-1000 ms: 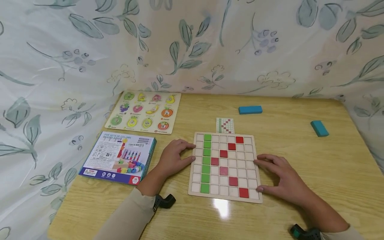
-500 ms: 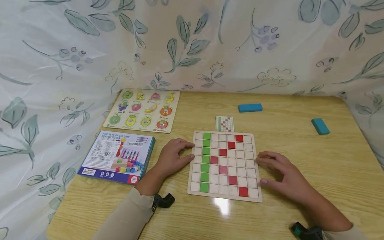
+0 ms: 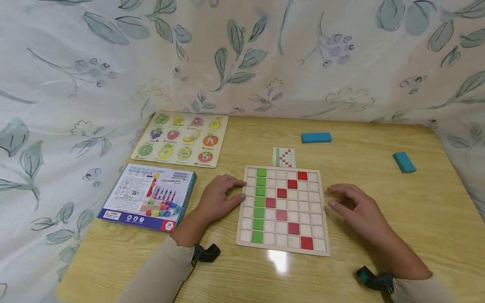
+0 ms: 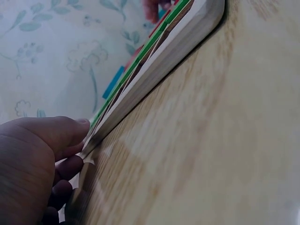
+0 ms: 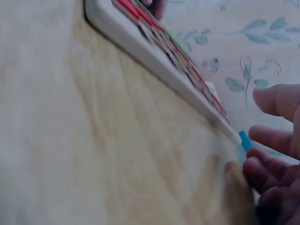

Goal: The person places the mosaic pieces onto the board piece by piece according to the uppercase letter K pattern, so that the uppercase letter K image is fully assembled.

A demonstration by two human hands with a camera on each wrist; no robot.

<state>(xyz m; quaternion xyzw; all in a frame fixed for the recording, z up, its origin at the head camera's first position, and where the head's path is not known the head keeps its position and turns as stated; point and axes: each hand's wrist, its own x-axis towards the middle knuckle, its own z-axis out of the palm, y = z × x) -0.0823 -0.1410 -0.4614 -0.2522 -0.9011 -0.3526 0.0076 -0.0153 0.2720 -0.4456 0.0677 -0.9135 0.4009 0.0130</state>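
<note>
- Head view: wooden grid board (image 3: 283, 209) lies flat on the desk (image 3: 379, 252), near the front edge, centre. One column of green tiles (image 3: 259, 202) down its left side; red tiles (image 3: 288, 206) run in a zigzag across the middle; remaining cells hold pale tiles.
- Left hand (image 3: 217, 200) rests against the board's left edge, thumb on the rim near the upper corner, fingers loosely bent along the side. The left wrist view shows the thumb (image 4: 56, 133) pressing the rim, fingertips tucked at the lower edge. Grip: pinching the edge lightly, not clamped.
- Right hand (image 3: 358, 208) hovers just beside the right edge, fingers relaxed and spread, holding nothing. In the right wrist view the fingers (image 5: 276, 136) stand apart from the board (image 5: 154, 56).
- Handling judgement: the board looks stiff, thin and light. The tiles seem to sit loose in their cells, so tilting would likely spill them. The glossy desk may let it slide. Best hold: both side rims, kept level.
- Elsewhere: pattern card (image 3: 283, 157) just behind the board; two blue blocks (image 3: 316, 137) (image 3: 403, 162) well apart at the rear right; fruit puzzle (image 3: 182, 139) and a printed box (image 3: 149, 197) at left.
</note>
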